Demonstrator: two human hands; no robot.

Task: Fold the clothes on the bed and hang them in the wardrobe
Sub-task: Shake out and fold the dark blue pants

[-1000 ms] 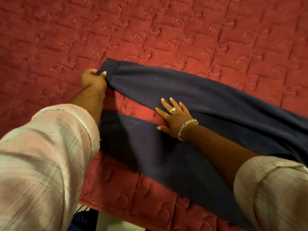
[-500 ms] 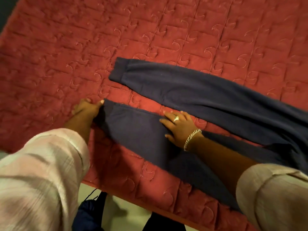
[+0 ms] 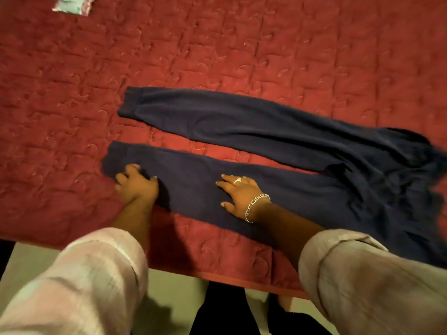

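A pair of navy trousers (image 3: 254,124) lies spread on the red quilted bed (image 3: 217,44), both legs pointing left with a strip of quilt between them. The waist end at the right is bunched and blurred. My left hand (image 3: 136,186) is at the cuff of the near leg (image 3: 188,189), its fingers curled into the fabric. Further along the same leg, my right hand (image 3: 239,194), with a ring and a chain bracelet, presses flat with straight fingers.
The bed's near edge (image 3: 217,274) runs across the bottom, with pale floor (image 3: 174,293) below it. A small light-coloured item (image 3: 72,6) lies on the quilt at the far left.
My left hand let go of the far leg's cuff, moved to the near leg's cuff and pulled it out leftward. My right hand shifted fully onto the near leg. The view pulled back.
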